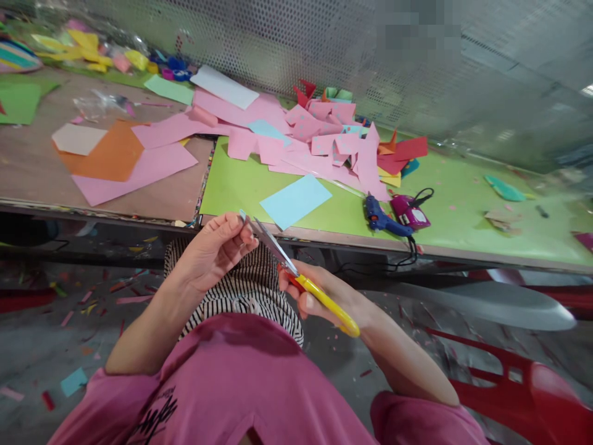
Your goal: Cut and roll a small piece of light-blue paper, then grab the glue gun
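Between the thumb and fingers of my left hand [215,250] is a small light-blue paper piece [243,215], mostly hidden by the fingertips. My right hand [324,293] grips a pair of scissors [327,303] with yellow and red handles. The blades point up and left, slightly parted, with their tips close to my left fingertips. Just beyond the blades, a light-blue paper rectangle [296,201] lies flat on the green table covering [227,185] near the front edge.
A blue glue gun [384,216] and a purple device [410,210] with a cord lie to the right. Pink paper pieces [324,142] are heaped at the back, against a perforated metal panel [278,49]. Orange paper [106,154] lies left. A red chair [523,389] stands lower right; scraps litter the floor.
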A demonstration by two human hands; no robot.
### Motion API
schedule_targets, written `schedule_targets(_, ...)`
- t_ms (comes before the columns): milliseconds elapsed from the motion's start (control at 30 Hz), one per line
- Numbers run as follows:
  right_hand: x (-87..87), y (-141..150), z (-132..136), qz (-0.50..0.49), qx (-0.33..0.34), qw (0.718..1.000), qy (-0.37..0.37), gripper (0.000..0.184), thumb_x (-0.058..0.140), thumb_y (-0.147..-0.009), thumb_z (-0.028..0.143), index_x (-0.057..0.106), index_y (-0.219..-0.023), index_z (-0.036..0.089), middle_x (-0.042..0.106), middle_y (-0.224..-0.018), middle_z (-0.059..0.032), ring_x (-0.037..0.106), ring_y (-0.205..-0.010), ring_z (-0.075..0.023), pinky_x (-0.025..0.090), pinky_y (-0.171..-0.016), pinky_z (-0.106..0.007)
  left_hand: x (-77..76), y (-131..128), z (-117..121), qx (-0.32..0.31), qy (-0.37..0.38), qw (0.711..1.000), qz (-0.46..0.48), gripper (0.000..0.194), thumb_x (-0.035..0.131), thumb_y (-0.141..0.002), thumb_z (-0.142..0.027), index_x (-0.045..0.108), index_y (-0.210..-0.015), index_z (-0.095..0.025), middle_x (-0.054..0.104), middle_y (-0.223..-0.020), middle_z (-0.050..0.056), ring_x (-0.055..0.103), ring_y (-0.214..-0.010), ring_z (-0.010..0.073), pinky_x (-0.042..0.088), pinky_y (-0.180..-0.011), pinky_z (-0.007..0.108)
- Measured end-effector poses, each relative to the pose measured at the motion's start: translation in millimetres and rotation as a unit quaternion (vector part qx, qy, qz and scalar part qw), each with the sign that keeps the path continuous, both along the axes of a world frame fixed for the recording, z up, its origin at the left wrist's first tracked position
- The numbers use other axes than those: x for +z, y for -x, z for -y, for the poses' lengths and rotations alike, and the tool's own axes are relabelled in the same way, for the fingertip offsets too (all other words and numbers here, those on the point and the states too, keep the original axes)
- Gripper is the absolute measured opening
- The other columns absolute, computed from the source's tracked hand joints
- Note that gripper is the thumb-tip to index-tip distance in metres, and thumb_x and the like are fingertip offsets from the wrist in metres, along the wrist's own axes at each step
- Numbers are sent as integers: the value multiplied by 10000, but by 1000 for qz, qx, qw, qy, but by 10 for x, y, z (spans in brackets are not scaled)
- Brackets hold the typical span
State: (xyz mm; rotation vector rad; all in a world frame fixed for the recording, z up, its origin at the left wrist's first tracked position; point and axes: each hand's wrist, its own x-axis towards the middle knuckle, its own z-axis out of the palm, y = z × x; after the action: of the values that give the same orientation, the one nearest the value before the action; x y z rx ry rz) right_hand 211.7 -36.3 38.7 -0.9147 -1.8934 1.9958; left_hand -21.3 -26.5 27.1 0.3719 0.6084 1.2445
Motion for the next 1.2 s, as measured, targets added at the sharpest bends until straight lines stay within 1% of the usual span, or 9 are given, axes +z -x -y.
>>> schedule_targets(100,-8,-4,-7,-4,1,1000,-1,615,598,-833,782,508,-1000,197,482,-736,71,414,-536,-41,393,-452,-177,-13,-5,1,1,-5,1000,-4,399,995,-535,-362,649,-584,-169,649,-567,-66,634,-581,50,590,-695,181)
schedule_targets(233,1,7,-2,-5,3,1000,-1,569,624,-851,738,508,-991,198,479,-730,76,420,-529,-38,389,-457,-174,-31,-18,-6,26,-32,999,-17,350,990,-554,-350,685,-595,-182,670,-568,-59,646,-579,53,565,-663,154)
schedule_targets(433,75,40,57,25,-40,999,1,551,669,-830,710,537,-971,195,474,-722,77,399,-549,-46,395,-478,-178,-75,-22,-8,60,-78,994,-48,276,984,-574,-347,745,-622,-219,709,-579,-49,661,-574,47,534,-630,121)
schedule_targets(633,63,14,34,40,-20,999,7,470,740,-831,596,540,-963,191,499,-740,66,404,-570,-52,382,-473,-172,-130,-21,-3,89,-103,987,-80,239,982,-574,-336,771,-649,-252,739,-623,-47,692,-603,70,557,-655,146)
schedule_targets(733,66,16,39,35,-22,999,11,504,738,-816,632,541,-962,192,509,-732,64,398,-574,-54,376,-468,-169,-140,-26,-2,95,-107,985,-93,246,982,-572,-352,772,-652,-252,740,-627,-45,690,-601,69,550,-645,143)
schedule_targets(867,102,47,76,42,-47,998,-14,547,676,-823,708,554,-941,189,495,-724,64,364,-552,-46,345,-449,-164,-135,-22,12,99,-116,982,-109,252,974,-587,-372,768,-663,-248,738,-634,-42,686,-606,76,552,-649,162)
schedule_targets(1067,102,-15,119,38,-66,996,-50,612,654,-772,795,526,-784,197,454,-607,73,357,-483,-48,288,-411,-186,-182,26,3,125,-121,972,-156,271,967,-593,-392,768,-680,-229,732,-636,-32,682,-620,91,558,-681,189)
schedule_targets(1133,100,-34,105,18,-88,994,-61,588,706,-746,763,517,-786,207,446,-592,79,343,-465,-52,268,-400,-199,-210,40,8,133,-119,967,-181,239,945,-636,-379,771,-694,-226,738,-654,-23,682,-638,98,554,-696,199)
schedule_targets(1200,118,0,71,30,-157,982,-102,519,795,-727,648,517,-807,217,460,-623,79,351,-487,-60,279,-420,-209,-213,38,32,134,-127,956,-226,180,916,-683,-342,779,-715,-228,755,-696,-11,689,-672,115,551,-710,217)
